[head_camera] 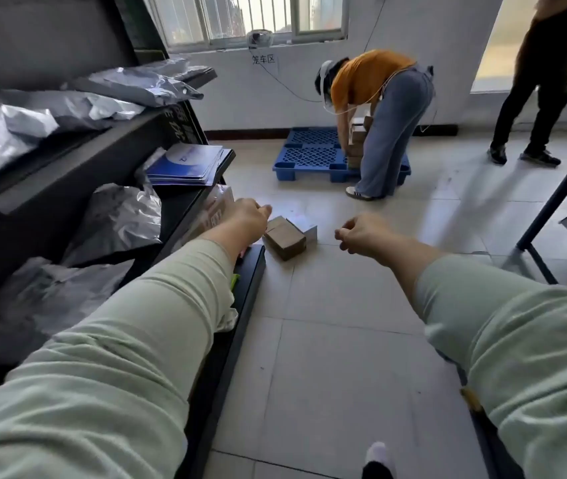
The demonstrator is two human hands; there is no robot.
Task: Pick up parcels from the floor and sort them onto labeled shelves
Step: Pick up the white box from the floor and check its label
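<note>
Small brown cardboard parcels (284, 238) lie on the tiled floor beside the foot of a dark shelf rack (137, 140). My left hand (247, 216) reaches out just left of and above them, fingers curled, with nothing visibly in it. My right hand (361, 233) hovers to their right, loosely closed and empty. Grey plastic mailer bags (116, 223) fill the rack's shelves, and blue flat envelopes (188, 164) lie stacked on a middle shelf.
A person in an orange top bends over stacked boxes (358, 140) on a blue plastic pallet (313, 155) ahead. Another person in dark clothes (537, 81) stands at the far right. A dark table leg (558, 191) slants on the right. My shoe (377, 459) shows at the bottom.
</note>
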